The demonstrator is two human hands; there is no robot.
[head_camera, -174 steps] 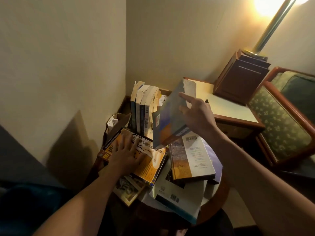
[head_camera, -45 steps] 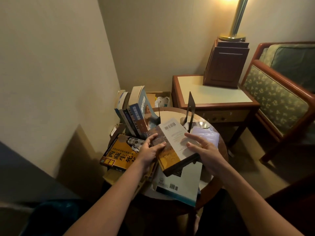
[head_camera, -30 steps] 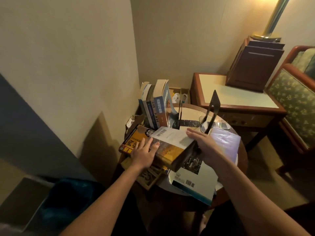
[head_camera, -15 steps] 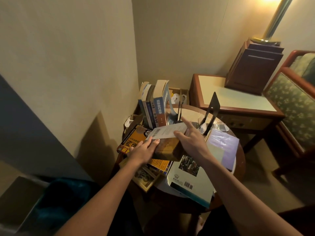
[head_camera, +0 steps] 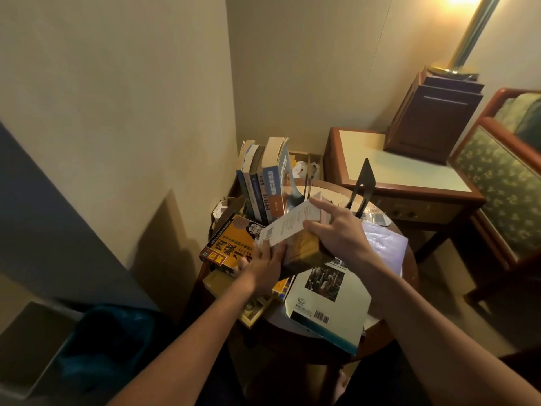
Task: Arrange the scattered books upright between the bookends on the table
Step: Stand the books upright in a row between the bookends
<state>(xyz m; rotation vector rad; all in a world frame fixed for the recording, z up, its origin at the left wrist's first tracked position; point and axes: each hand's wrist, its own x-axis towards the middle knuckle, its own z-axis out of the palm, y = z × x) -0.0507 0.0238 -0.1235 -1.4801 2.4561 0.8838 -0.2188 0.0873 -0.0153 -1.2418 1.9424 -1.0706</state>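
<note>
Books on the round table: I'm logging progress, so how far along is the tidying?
Done: four books stand together near the wall. In hand: the left hand and right hand hold a thick book, tilted, near the black bookend. Left: at least the orange book, white book and purple book lie flat.

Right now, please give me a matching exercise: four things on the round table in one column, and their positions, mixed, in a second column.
1 orange book
2 black bookend
3 purple book
4 brown book

a held tilted by left hand and right hand
b lying flat, table's right side
c upright, no book against it
d lying flat, table's left edge

Pairs: 1-d, 2-c, 3-b, 4-a
</note>
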